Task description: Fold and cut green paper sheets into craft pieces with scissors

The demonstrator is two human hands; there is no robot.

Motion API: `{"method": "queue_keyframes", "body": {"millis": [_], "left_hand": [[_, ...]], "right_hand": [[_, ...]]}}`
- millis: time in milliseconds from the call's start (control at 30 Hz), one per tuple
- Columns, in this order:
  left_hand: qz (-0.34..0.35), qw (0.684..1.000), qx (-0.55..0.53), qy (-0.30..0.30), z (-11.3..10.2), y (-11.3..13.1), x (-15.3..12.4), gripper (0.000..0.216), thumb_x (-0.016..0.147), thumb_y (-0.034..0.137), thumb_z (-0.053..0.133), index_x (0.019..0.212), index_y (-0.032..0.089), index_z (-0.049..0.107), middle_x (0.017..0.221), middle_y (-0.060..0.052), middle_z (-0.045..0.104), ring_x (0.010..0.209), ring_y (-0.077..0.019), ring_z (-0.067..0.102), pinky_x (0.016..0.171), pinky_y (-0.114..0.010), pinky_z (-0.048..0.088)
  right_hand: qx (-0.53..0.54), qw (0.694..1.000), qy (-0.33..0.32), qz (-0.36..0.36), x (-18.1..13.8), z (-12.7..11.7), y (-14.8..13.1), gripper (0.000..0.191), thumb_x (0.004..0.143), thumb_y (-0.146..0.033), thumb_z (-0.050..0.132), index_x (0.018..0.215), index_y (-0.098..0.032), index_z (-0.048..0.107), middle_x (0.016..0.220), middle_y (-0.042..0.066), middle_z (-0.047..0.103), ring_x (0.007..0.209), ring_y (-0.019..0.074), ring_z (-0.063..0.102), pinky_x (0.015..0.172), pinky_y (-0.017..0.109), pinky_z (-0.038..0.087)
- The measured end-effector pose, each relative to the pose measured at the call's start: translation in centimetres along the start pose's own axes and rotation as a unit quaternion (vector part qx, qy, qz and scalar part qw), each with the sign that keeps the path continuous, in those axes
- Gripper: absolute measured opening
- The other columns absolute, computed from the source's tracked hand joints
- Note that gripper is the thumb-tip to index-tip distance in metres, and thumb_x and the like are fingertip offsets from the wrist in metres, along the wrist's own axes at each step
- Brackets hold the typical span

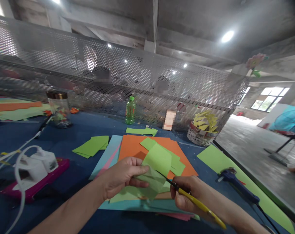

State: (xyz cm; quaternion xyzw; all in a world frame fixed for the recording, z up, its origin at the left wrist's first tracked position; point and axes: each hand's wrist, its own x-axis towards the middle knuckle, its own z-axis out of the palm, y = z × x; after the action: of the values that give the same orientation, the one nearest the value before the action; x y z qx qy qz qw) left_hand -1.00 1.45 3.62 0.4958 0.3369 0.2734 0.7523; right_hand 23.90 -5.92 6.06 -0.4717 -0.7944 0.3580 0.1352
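Note:
My left hand [121, 177] pinches a light green paper piece [155, 169] between thumb and fingers, holding it just above the stacked sheets. My right hand [186, 193] grips yellow-handled scissors [198, 204], and their dark blades reach into the green piece's lower right edge. The part of the paper near the blades is blurred by motion. Under both hands lie an orange sheet [133, 148], more green pieces [175, 164] and a light blue sheet [106, 159] on the blue table [64, 136].
A glue gun [235, 183] lies on a long green sheet [218, 159] at right. At left are white plugs on a pink power strip [36, 172], cables and a glass jar [58, 109]. Behind stand a green bottle [130, 110], a woven basket [202, 131] and a perforated metal screen [137, 78].

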Motion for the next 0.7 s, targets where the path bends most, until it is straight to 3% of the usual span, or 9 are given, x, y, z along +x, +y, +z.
{"method": "queue_keyframes", "body": {"millis": [333,700], "left_hand": [[0.0,1.0,0.003,0.004,0.07,-0.01,-0.12,0.016,0.078,0.031,0.073,0.077,0.015,0.073,0.084,-0.005,0.075,0.078,-0.0153,0.068,0.072,-0.025,0.058],[0.007,1.0,0.017,-0.008,-0.12,0.01,-0.05,0.02,0.079,0.032,0.071,0.085,0.013,0.075,0.092,-0.009,0.075,0.083,-0.018,0.068,0.076,-0.027,0.058]], "right_hand": [[0.023,1.0,-0.004,0.004,-0.05,0.33,0.49,0.044,0.089,-0.06,0.049,0.081,-0.017,0.054,0.065,-0.006,0.043,0.057,0.0085,0.034,0.049,0.02,0.026],[0.035,0.999,0.002,0.004,0.14,0.59,0.89,0.046,0.088,-0.06,0.049,0.078,-0.016,0.054,0.062,-0.006,0.041,0.055,0.0081,0.032,0.047,0.021,0.023]]}}
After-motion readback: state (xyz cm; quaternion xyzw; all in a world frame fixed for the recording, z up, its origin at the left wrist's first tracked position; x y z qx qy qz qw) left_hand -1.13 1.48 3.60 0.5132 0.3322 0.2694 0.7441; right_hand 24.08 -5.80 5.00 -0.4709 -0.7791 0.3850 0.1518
